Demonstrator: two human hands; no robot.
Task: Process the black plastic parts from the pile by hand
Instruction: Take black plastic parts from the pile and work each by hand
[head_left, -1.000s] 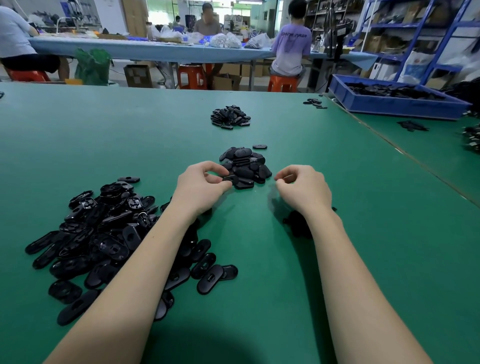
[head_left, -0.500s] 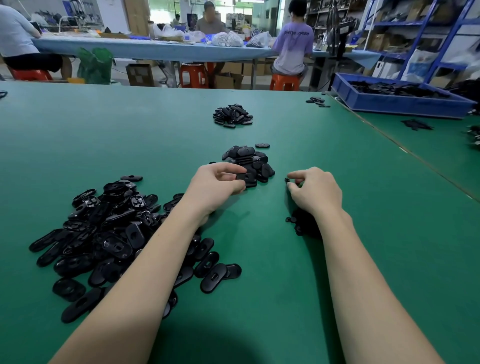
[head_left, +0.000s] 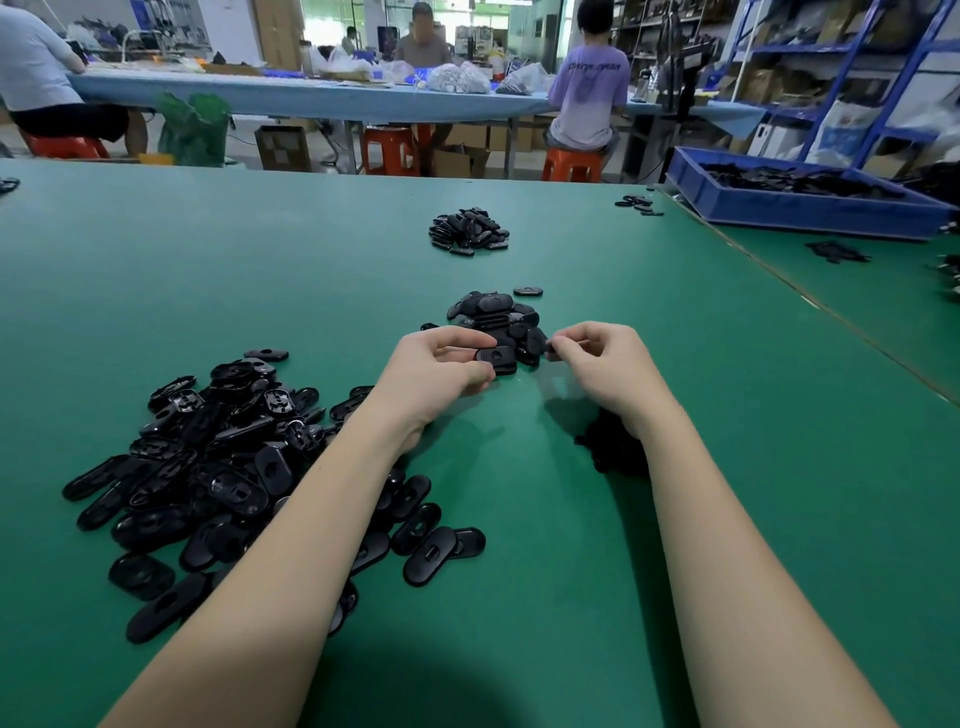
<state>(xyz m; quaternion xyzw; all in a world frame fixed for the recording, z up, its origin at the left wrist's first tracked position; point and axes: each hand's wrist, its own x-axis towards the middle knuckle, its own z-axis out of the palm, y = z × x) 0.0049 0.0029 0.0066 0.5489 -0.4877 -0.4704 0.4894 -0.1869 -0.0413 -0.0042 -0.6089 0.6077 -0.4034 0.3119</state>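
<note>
Black plastic parts, unprocessed pile (head_left: 208, 467): flat oblong pieces heaped loosely on the green table (head_left: 727, 519), lying under and outward of the left forearm, nearer the camera than the left hand.

Scrap heap (head_left: 610, 447): small dark bits, just behind the right wrist and partly hidden by it.

Left hand (head_left: 436, 374): fingers curled, thumb and fingertips pinching one black part (head_left: 496, 358) at its near-left end. The held part lies flat-side up, long axis running roughly left to right, free end pointing toward the right hand. It sits just above or touching the near edge of the middle pile; contact cannot be told.

Right hand (head_left: 602, 364): well to the right of the left hand, fingers curled, thumb and forefinger pinched together at the held part's right end. Whether something small sits in that pinch cannot be told.

Judgement: the right hand is the nearer one to the free end, so any trimming or pulling there falls to it while the left steadies.

Middle pile (head_left: 498, 317): finished-looking parts, just beyond both hands.

Far pile (head_left: 467, 231): further beyond.

Blue bin (head_left: 779, 208): far right of it.
</note>
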